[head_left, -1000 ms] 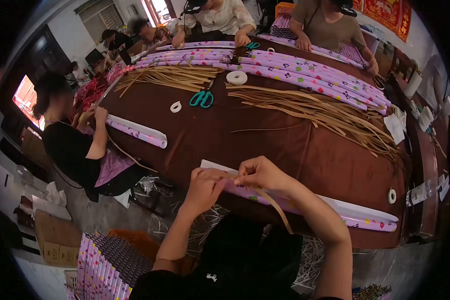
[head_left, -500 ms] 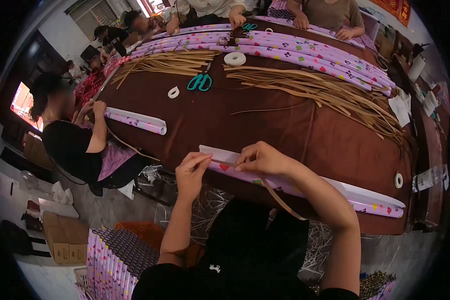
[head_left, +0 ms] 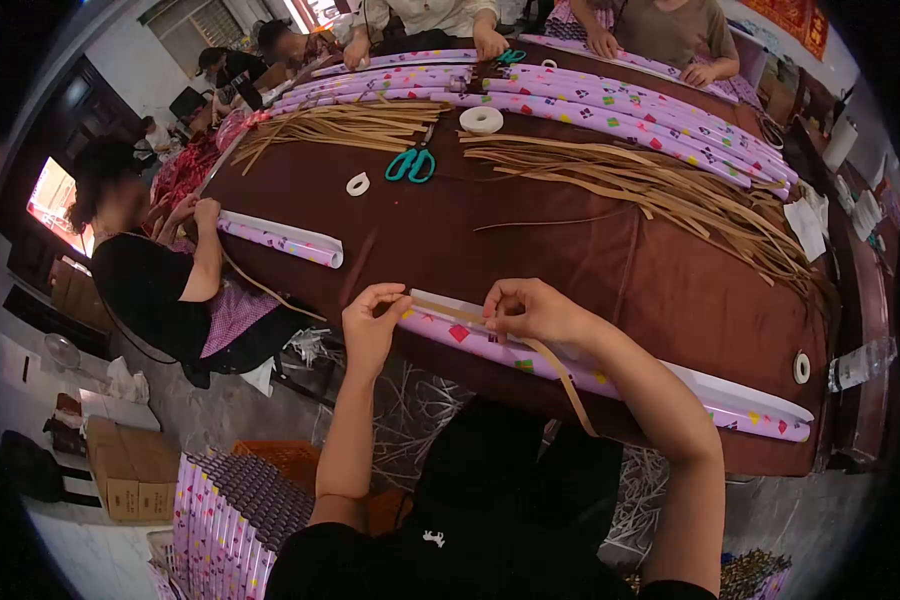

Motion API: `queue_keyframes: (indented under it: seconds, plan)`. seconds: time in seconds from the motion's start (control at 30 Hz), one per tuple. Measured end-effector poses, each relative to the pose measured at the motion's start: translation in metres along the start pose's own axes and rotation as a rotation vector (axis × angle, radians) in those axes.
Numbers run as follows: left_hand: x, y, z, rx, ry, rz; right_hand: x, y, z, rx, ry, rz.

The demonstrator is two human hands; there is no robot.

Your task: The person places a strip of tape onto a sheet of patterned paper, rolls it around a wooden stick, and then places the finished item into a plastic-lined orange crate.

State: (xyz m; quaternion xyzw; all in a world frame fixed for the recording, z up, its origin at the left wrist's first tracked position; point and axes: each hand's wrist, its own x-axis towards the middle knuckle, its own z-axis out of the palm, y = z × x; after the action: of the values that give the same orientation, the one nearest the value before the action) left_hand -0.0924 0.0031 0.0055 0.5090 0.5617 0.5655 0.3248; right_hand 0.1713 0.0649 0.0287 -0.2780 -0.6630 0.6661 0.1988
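A purple patterned paper roll (head_left: 457,334) lies along the table's near edge, its white inner side showing as a flap at the back. A tan flat strip (head_left: 570,385) runs along that white flap between my hands, then hangs down past the roll's front. My left hand (head_left: 372,325) is pinched at the roll's left end, on the end of the strip. Further right, my right hand (head_left: 532,312) pinches the strip between thumb and fingers just above the roll. The roll's middle is partly hidden behind my right hand and forearm.
On the brown tablecloth (head_left: 560,245) are teal-handled scissors (head_left: 410,165), white tape rolls (head_left: 481,120), bundled tan strips (head_left: 660,185) and finished purple rolls (head_left: 610,105). A co-worker (head_left: 150,260) at left handles another roll (head_left: 280,240). Stacked rolls (head_left: 215,520) stand below left.
My left hand has shifted slightly left, to the roll's end. My right hand has moved slightly right, and more of the strip now shows stretched between my hands. The view has shifted a little.
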Motion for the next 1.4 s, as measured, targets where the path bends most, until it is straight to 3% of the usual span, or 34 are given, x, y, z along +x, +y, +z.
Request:
queue_keyframes:
  seconds: [0.23, 0.33, 0.4, 0.5, 0.7, 1.2, 1.4]
  plan:
    - [0.003, -0.011, 0.001, 0.059, -0.002, -0.053, 0.002, 0.008, -0.002, -0.055, 0.02, 0.051]
    - [0.004, -0.012, 0.0, 0.022, -0.012, -0.045, 0.004, 0.01, -0.001, -0.14, 0.074, -0.121]
    - [0.004, -0.011, 0.001, 0.002, -0.013, -0.017, 0.002, 0.002, -0.002, -0.059, 0.031, 0.151]
    - [0.004, -0.007, 0.001, 0.0, -0.005, -0.029, 0.003, 0.009, -0.002, -0.086, 0.024, -0.012]
    - [0.008, -0.008, 0.005, 0.039, 0.021, -0.067, 0.005, 0.014, -0.003, -0.008, -0.02, -0.044]
    - [0.02, -0.022, 0.01, 0.244, 0.062, -0.071, 0.009, 0.013, -0.002, -0.221, 0.061, 0.131]
    - [0.022, -0.017, 0.009, 0.32, 0.032, -0.106, 0.011, 0.016, -0.003, -0.335, 0.081, 0.031]
